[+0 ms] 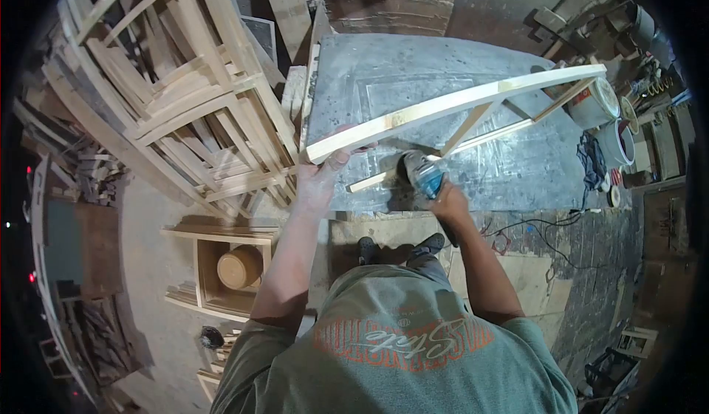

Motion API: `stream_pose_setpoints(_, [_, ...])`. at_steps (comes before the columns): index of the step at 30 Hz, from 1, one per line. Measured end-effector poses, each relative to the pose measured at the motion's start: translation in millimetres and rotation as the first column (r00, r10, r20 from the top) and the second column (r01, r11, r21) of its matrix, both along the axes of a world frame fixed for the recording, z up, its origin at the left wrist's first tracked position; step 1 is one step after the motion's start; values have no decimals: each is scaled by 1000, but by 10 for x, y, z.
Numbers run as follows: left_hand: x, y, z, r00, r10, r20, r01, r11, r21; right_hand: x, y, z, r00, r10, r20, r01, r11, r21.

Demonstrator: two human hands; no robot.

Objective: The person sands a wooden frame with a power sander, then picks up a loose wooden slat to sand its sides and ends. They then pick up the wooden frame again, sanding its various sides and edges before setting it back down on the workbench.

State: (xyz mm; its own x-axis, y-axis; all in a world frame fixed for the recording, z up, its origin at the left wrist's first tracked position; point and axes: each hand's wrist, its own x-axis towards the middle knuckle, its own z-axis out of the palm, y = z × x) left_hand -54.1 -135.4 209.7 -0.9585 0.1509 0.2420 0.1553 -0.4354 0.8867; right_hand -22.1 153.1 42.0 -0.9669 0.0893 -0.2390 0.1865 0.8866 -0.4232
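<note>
The left hand (327, 169) is closed around the near end of a pale curved wooden frame (458, 104), fingers wrapped over the upper rail and holding it raised above a grey, scuffed metal-topped workbench (399, 67); the right hand (447, 203) is clenched on a blue-grey handheld power grinder (422, 173), whose head sits just beside the near end of the frame's lower rail, between the two rails.

The frame's long axis runs from the left hand away and to the right, rising across the bench; its far end reaches the bench's right side, close to two white plastic buckets (602, 107). The left hand bears the frame; the right hand is the nearer to the lower rail, which lies just left of and beyond its fingers.

The bench's near edge runs just below both hands; bare bench surface lies beyond the frame. A tall stack of similar pale wooden frames (185, 96) crowds the bench's left edge; a dark cable (539, 226) trails over the floor to the right.
</note>
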Motion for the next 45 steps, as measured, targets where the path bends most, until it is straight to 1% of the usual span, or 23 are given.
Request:
stream_pose_setpoints(1, [-5,1,13,1000,-6,-17,6,1000,-3,19,-141,82,1000,19,-25,-19,1000,-7])
stream_pose_setpoints(2, [-3,4,-14,1000,12,4,-11,1000,-4,40,-254,178,996,60,64,-59,998,-17])
stream_pose_setpoints(6, [3,-2,0,1000,12,12,-11,1000,-27,116,-712,84,965,248,91,-248,969,-9])
stream_pose_setpoints(8, [7,-6,-17,999,28,44,-30,999,42,162,-841,239,926,343,155,-346,938,-9])
stream_pose_setpoints(11, [-42,-19,-124,997,58,47,-60,997,56,343,-706,316,933,345,101,-334,936,-110])
stream_pose_setpoints(14, [-70,-60,-160,989,130,77,-131,991,4,531,-361,577,956,222,194,-202,973,-115])
stream_pose_setpoints(16, [-99,-141,-176,979,184,93,-176,981,-81,731,-78,794,977,65,205,-39,991,-128])
stream_pose_setpoints(18, [-63,-263,144,973,214,88,-171,920,-352,947,248,832,981,-92,171,119,981,-153])
stream_pose_setpoints(19, [-75,-337,272,983,172,56,-129,883,-452,1094,414,773,978,-162,132,184,968,-173])
stream_pose_setpoints(22, [-89,-417,610,992,78,-101,-127,707,-695,1482,875,640,928,-366,75,373,891,-258])
stream_pose_setpoints(25, [18,-268,1001,949,34,-312,-298,413,-861,1827,1290,464,850,-524,51,490,751,-442])
stream_pose_setpoints(27, [78,-30,1215,945,2,-326,-313,285,-906,1973,1555,375,805,-590,66,515,639,-571])
stream_pose_setpoints(30, [125,529,1399,941,-66,-332,-330,48,-943,2198,1970,159,772,-633,57,518,575,-633])
stream_pose_setpoints(32, [93,978,1345,921,-85,-381,-378,47,-924,2361,2260,66,747,-656,108,538,502,-677])
stream_pose_setpoints(34, [123,1501,1322,914,-77,-398,-399,-1,-917,2502,2455,345,745,-656,118,540,490,-685])
stream_pose_setpoints(35, [131,1759,1317,905,-96,-414,-414,20,-910,2553,2591,440,751,-648,124,536,489,-688])
stream_pose_setpoints(36, [113,2003,1300,895,-112,-433,-431,38,-901,2635,2768,342,752,-645,135,526,465,-712])
stream_pose_setpoints(39, [51,2703,1188,851,-119,-512,-510,51,-859,2864,3317,46,759,-635,143,546,502,-671])
stream_pose_setpoints(40, [82,2958,1203,831,-129,-541,-538,59,-841,2936,3457,-26,763,-637,109,499,475,-725])
stream_pose_setpoints(42, [-77,3355,1104,897,-153,-415,-412,55,-910,3058,3657,115,762,-631,145,512,451,-731])
stream_pose_setpoints(43, [-125,3535,1063,903,-161,-399,-391,80,-917,3087,3743,164,761,-629,160,517,439,-735])
stream_pose_setpoints(44, [-173,3696,1011,908,-173,-382,-369,105,-924,3147,3906,-29,760,-629,162,542,477,-692])
stream_pose_setpoints(45, [-257,3838,913,892,-197,-407,-388,126,-913,3184,3993,-65,760,-619,197,543,438,-717])
